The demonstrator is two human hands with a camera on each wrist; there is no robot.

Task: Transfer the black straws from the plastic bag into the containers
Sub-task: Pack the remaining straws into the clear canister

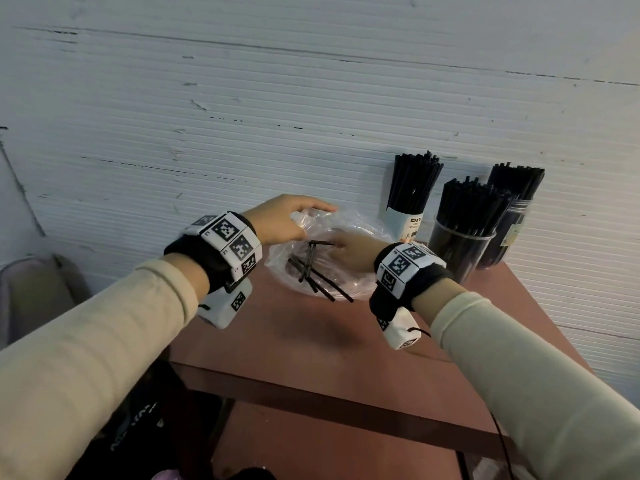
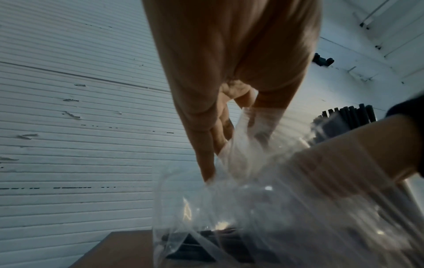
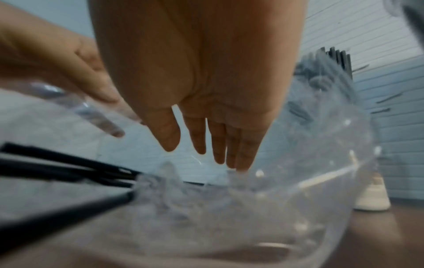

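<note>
Left hand (image 1: pixel 277 220) pinching up the rim of a crumpled clear plastic bag (image 1: pixel 360 233) on a reddish-brown table (image 1: pixel 311 341), holding its mouth open; right hand (image 1: pixel 349 252) reaching inside, fingers straight and loose, gripping nothing. Only a few thin black plastic straws (image 1: pixel 311 271) left in the bag, near the right fingertips. Three upright containers (image 1: pixel 460 247) against the wall, well apart from the bag, already packed with straws. Transfer judged nearly complete, the last handful still to go.
</note>
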